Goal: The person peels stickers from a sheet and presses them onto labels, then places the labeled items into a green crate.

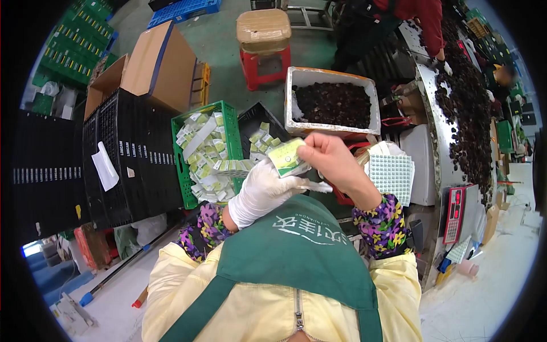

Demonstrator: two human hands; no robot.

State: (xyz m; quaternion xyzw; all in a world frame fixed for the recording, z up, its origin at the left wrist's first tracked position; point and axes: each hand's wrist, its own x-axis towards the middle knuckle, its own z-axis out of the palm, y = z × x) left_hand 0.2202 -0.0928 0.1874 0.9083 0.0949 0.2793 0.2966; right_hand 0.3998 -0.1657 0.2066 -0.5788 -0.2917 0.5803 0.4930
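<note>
In front of the green apron, my left hand [259, 191] in a white glove is closed around a small green and white labelled packet [286, 157]. My bare right hand [330, 159] pinches the packet's upper right edge between thumb and fingers. Just left of my hands, a green crate [231, 122] holds many similar packets and some white strips. Behind the packet, a black tray [250, 122] has more green and white packets in it. A sheet of small printed stickers [390, 174] lies to the right of my right hand.
A foam box [333, 128] of dark pieces stands ahead, with a red stool [265, 62] behind. Black crates [131, 165] and cardboard boxes [162, 68] are at left. At right, a metal table [436, 119] carries dark pieces near a red scale [454, 214]; a person [370, 28] works there.
</note>
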